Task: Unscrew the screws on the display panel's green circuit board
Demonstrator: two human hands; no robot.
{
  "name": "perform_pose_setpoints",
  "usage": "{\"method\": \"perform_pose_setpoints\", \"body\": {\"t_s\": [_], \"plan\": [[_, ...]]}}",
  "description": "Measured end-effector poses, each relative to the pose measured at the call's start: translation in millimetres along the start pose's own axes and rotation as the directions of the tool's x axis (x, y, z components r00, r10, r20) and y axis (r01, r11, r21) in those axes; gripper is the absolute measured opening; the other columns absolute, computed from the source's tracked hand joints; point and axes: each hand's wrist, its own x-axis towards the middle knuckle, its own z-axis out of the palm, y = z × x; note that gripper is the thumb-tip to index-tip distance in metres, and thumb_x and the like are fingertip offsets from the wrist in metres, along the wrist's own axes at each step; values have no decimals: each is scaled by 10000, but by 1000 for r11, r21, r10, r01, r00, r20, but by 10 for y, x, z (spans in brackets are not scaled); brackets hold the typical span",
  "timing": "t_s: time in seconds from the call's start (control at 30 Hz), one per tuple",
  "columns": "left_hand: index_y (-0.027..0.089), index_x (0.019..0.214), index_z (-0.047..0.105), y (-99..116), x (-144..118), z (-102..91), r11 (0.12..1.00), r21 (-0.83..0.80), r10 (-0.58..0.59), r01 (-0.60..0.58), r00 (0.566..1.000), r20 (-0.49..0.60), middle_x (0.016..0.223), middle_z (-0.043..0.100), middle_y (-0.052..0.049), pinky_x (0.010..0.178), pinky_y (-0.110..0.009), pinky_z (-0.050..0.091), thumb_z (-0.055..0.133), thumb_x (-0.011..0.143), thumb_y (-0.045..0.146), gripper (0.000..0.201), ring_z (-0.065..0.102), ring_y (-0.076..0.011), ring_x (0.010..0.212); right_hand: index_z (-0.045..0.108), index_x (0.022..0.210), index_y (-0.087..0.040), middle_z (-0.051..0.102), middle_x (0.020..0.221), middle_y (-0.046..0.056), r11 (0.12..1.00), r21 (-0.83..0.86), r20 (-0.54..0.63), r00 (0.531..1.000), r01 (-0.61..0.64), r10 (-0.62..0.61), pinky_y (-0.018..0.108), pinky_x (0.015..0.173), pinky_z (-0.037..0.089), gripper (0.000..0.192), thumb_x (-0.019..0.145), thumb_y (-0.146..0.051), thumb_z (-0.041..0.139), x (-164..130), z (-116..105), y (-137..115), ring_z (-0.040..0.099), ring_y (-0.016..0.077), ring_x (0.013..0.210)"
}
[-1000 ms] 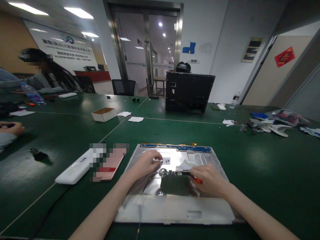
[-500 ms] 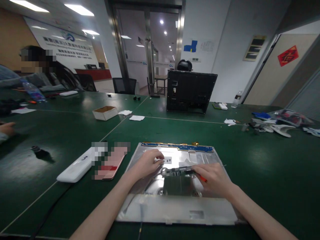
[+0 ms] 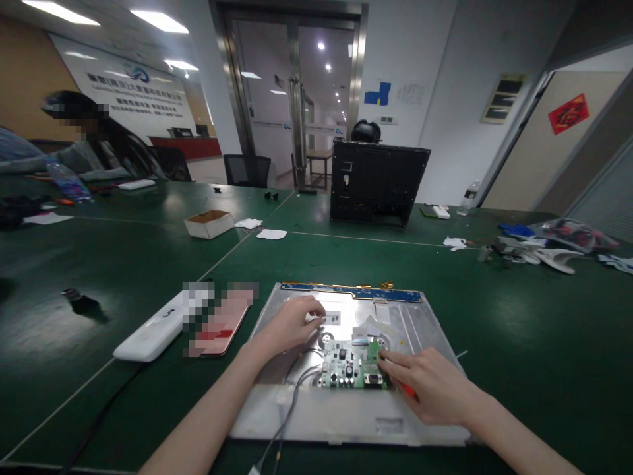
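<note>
Green table (image 3: 494, 330): left hand (image 3: 291, 324) flat on panel (image 3: 425, 330); right hand (image 3: 430, 389) pinches board (image 3: 352, 364), whose cables (image 3: 291, 396) may snag.

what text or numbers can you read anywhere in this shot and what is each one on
"5": handwritten on the white box lying left of the metal panel.
Wall banner behind the seated person: a logo and lines of characters, too blurred to read.
Red diamond sign on the right door: one character, too blurred to read.
White label on the metal panel by the left hand: print too small to read.
Green circuit board at the right hand: markings too small to read.
</note>
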Motion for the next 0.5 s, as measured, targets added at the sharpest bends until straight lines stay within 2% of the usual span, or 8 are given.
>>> {"method": "perform_pose_setpoints", "body": {"t_s": [0.13, 0.27, 0.37, 0.5], "plan": [[178, 848, 694, 57, -18, -43, 996, -85, 15, -8, 997, 74, 862, 685, -42, 734, -289, 428, 610, 804, 251, 120, 606, -193, 805, 605, 1211, -208, 673, 1160, 109, 983, 112, -3, 989, -148, 149, 320, 653, 475, 340, 911, -313, 484, 0, -22, -20, 674, 237, 853], [176, 898, 708, 132, -52, -130, 988, -154, 27, 15, 962, 271, 789, 640, -21, 649, -269, 408, 701, 739, 314, 211, 566, -174, 716, 466, 1386, -220, 657, 1140, 134, 948, 155, 37, 960, -280, 277, 409, 699, 496, 579, 875, -482, 544, 65, 0, -1, 658, 282, 850], [183, 1005, 680, 174, -85, -184, 985, -162, 10, 59, 920, 393, 862, 618, -20, 623, -265, 407, 781, 653, 357, 406, 553, -182, 740, 423, 1424, -235, 642, 1166, 141, 922, 245, 101, 954, -300, 283, 449, 762, 496, 647, 865, -538, 542, 111, 1, 26, 644, 296, 916], [228, 1112, 628, 198, -113, -185, 990, -111, -26, 84, 893, 450, 1014, 597, -26, 668, -282, 417, 832, 572, 366, 593, 548, -211, 837, 450, 1411, -226, 623, 1195, 154, 906, 311, 128, 957, -287, 259, 470, 795, 485, 627, 875, -542, 526, 120, 3, 47, 624, 305, 959]]}}
